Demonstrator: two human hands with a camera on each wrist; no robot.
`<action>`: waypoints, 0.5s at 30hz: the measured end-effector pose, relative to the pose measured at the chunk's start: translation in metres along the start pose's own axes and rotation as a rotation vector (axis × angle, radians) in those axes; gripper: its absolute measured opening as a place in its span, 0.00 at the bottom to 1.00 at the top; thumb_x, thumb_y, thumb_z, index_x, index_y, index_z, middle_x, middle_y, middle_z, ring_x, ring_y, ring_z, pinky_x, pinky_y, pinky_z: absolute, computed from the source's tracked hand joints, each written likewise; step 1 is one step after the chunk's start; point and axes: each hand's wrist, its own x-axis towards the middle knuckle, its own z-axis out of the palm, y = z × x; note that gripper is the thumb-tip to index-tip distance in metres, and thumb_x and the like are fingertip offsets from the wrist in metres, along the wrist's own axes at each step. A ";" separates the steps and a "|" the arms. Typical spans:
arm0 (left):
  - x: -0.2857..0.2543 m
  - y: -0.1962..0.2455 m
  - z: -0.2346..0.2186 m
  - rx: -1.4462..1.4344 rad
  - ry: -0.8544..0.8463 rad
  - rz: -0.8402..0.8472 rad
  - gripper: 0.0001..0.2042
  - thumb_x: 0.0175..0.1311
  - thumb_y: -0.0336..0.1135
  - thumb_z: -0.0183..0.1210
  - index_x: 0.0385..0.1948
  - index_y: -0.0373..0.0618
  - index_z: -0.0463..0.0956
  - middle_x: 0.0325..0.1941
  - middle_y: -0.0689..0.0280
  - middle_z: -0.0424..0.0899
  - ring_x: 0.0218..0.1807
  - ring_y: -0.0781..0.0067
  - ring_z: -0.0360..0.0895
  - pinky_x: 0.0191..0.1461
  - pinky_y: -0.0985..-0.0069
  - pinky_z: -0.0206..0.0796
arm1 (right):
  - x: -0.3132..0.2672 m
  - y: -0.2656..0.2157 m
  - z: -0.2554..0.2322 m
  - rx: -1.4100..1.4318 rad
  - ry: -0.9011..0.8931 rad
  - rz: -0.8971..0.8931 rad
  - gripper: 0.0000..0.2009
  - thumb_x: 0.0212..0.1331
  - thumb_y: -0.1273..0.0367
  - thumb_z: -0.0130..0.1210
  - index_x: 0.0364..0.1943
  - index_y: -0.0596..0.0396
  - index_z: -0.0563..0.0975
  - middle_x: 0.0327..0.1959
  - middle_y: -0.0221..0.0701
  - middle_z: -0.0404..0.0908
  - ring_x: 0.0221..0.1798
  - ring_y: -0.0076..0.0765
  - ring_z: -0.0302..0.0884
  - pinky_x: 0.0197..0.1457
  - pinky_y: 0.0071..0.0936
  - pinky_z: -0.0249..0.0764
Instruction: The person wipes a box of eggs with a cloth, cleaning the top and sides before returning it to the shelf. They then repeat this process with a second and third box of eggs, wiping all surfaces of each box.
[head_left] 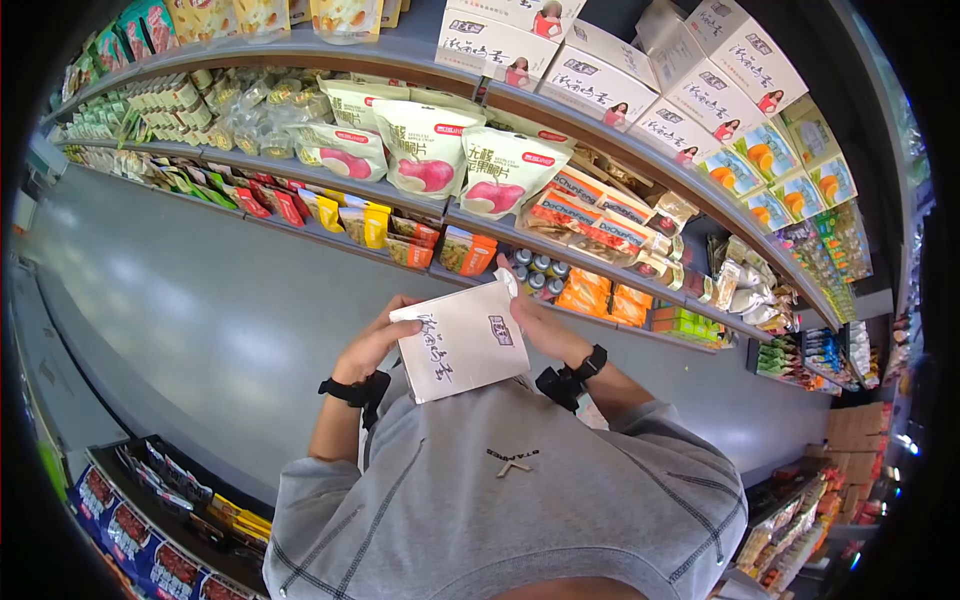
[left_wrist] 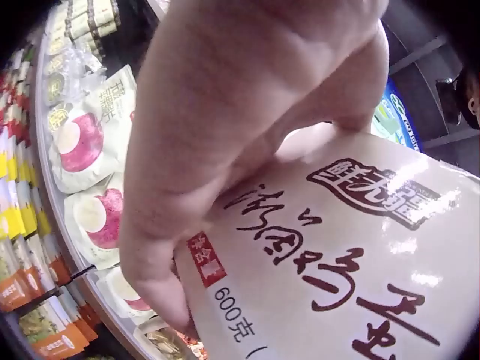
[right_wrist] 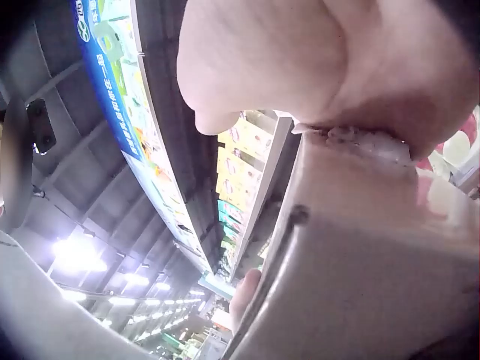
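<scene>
A white egg box [head_left: 465, 342] with dark brush-style lettering is held up in front of the chest, tilted. My left hand [head_left: 375, 340] grips its left side, the thumb on the lettered face. Up close in the left wrist view, the fingers of the left hand [left_wrist: 247, 127] wrap over the edge of the box [left_wrist: 360, 262]. At the opposite edge is my right hand [head_left: 540, 325], holding a crumpled white tissue [head_left: 507, 282] against the top corner. In the right wrist view the tissue [right_wrist: 375, 142] is bunched under the right hand [right_wrist: 330, 67], on the box's edge [right_wrist: 360, 285].
Shelves ahead carry apple-chip bags [head_left: 425, 145], orange-and-white bread packs [head_left: 590, 215] and colourful pouches [head_left: 365, 222]. Similar white boxes [head_left: 600, 75] are stacked on the upper shelf. Grey floor [head_left: 220, 270] lies between, and a low display with blue packs [head_left: 130, 530] is at lower left.
</scene>
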 end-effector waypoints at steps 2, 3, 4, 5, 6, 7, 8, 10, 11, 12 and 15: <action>0.000 -0.002 0.000 -0.037 0.032 -0.030 0.21 0.65 0.41 0.60 0.55 0.40 0.69 0.51 0.64 0.78 0.57 0.73 0.72 0.65 0.74 0.59 | -0.011 0.005 0.003 0.056 -0.045 0.020 0.37 0.78 0.56 0.35 0.77 0.54 0.29 0.82 0.40 0.31 0.82 0.36 0.32 0.81 0.31 0.36; 0.000 -0.006 -0.002 -0.061 0.050 -0.031 0.21 0.65 0.41 0.60 0.54 0.40 0.69 0.51 0.64 0.78 0.57 0.73 0.72 0.64 0.74 0.60 | -0.015 0.011 0.006 0.078 -0.065 0.035 0.37 0.78 0.56 0.35 0.77 0.54 0.29 0.82 0.40 0.32 0.82 0.36 0.32 0.81 0.31 0.36; 0.001 -0.010 -0.005 -0.086 0.069 -0.029 0.20 0.65 0.41 0.60 0.54 0.41 0.69 0.50 0.64 0.78 0.57 0.73 0.72 0.64 0.74 0.61 | -0.019 0.021 0.009 0.097 -0.086 0.049 0.37 0.78 0.56 0.35 0.77 0.54 0.29 0.82 0.39 0.32 0.82 0.36 0.32 0.81 0.32 0.36; 0.002 -0.012 -0.006 -0.110 0.087 -0.026 0.20 0.65 0.41 0.60 0.53 0.41 0.69 0.50 0.64 0.79 0.57 0.73 0.73 0.64 0.74 0.61 | -0.023 0.027 0.011 0.117 -0.108 0.062 0.37 0.78 0.56 0.35 0.77 0.54 0.29 0.82 0.39 0.33 0.82 0.36 0.33 0.81 0.32 0.36; 0.002 -0.012 -0.006 -0.120 0.090 -0.022 0.19 0.65 0.41 0.60 0.52 0.41 0.69 0.50 0.64 0.79 0.56 0.73 0.73 0.63 0.75 0.62 | -0.028 0.021 0.013 0.022 -0.086 0.127 0.36 0.78 0.56 0.34 0.77 0.53 0.29 0.82 0.38 0.34 0.82 0.36 0.33 0.81 0.34 0.36; 0.002 -0.012 -0.006 -0.128 0.093 -0.020 0.19 0.65 0.41 0.60 0.52 0.41 0.69 0.49 0.64 0.79 0.56 0.73 0.73 0.63 0.75 0.62 | -0.030 0.021 0.012 0.040 -0.091 0.161 0.36 0.78 0.54 0.34 0.77 0.53 0.30 0.82 0.38 0.34 0.82 0.36 0.33 0.81 0.34 0.36; 0.002 -0.012 -0.006 -0.136 0.095 -0.019 0.19 0.66 0.41 0.60 0.52 0.41 0.69 0.49 0.64 0.79 0.56 0.73 0.74 0.63 0.75 0.63 | -0.031 0.023 0.011 0.060 -0.095 0.195 0.37 0.78 0.53 0.33 0.77 0.53 0.30 0.82 0.37 0.34 0.82 0.36 0.33 0.81 0.34 0.36; 0.003 -0.010 -0.006 -0.102 0.093 -0.030 0.18 0.66 0.41 0.60 0.51 0.41 0.69 0.48 0.64 0.79 0.54 0.73 0.74 0.61 0.75 0.64 | -0.031 0.027 0.009 0.116 -0.099 0.239 0.37 0.78 0.50 0.31 0.77 0.53 0.30 0.82 0.37 0.34 0.82 0.35 0.33 0.81 0.34 0.37; 0.004 -0.010 -0.005 -0.086 0.092 -0.036 0.18 0.66 0.41 0.59 0.50 0.41 0.68 0.48 0.64 0.79 0.54 0.74 0.75 0.60 0.75 0.64 | -0.030 0.031 0.008 0.150 -0.100 0.250 0.37 0.77 0.48 0.30 0.77 0.53 0.31 0.82 0.37 0.34 0.82 0.35 0.33 0.82 0.34 0.37; 0.006 -0.010 -0.005 -0.074 0.085 -0.029 0.17 0.66 0.41 0.60 0.49 0.42 0.68 0.47 0.64 0.79 0.53 0.75 0.75 0.58 0.76 0.64 | -0.029 0.033 0.006 0.173 -0.095 0.241 0.38 0.77 0.46 0.29 0.78 0.53 0.31 0.82 0.37 0.34 0.82 0.35 0.33 0.82 0.34 0.37; 0.009 -0.011 -0.005 -0.062 0.075 -0.023 0.16 0.66 0.41 0.60 0.47 0.44 0.68 0.45 0.66 0.79 0.50 0.78 0.75 0.53 0.79 0.66 | -0.021 0.035 0.004 0.224 -0.070 0.177 0.40 0.75 0.41 0.25 0.78 0.53 0.33 0.82 0.36 0.36 0.82 0.36 0.34 0.82 0.34 0.38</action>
